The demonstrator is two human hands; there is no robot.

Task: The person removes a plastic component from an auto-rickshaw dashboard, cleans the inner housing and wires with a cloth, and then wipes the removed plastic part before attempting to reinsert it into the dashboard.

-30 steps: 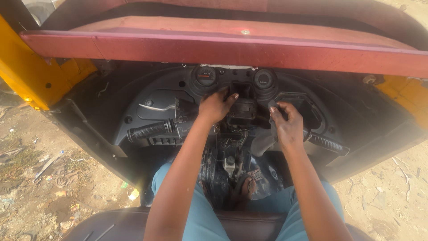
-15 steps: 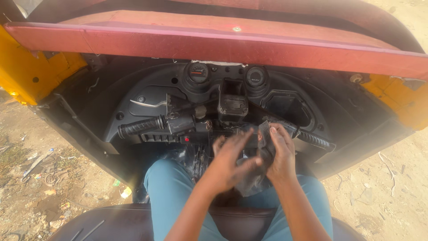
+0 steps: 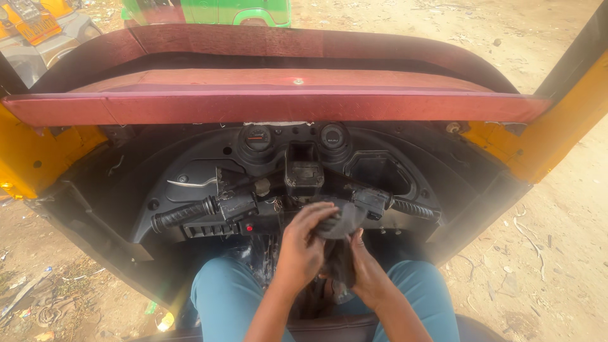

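1. Both hands are gripping one dark rag (image 3: 335,244) just below the handlebar (image 3: 297,206), above the person's lap.
2. Left hand (image 3: 304,244) is clenching its top; right hand (image 3: 367,272) is cupping the hanging part.
3. Rag is looking soft, light and limp; bunching a fold seems the best hold.

The dark grey, crumpled cloth rag (image 3: 339,237) looks soft, matt and grimy. The black handlebar grips (image 3: 180,215) appear to be ribbed rubber, dull and dusty. The black moulded plastic dashboard panel (image 3: 380,171) is matt with a film of dust. A curved brake lever (image 3: 190,183) shows bare, slightly shiny metal. The red top shelf (image 3: 278,104) has a faded, rough painted finish, and the yellow body panels (image 3: 31,152) are painted metal, scuffed. The teal trousers (image 3: 221,297) are smooth woven fabric.
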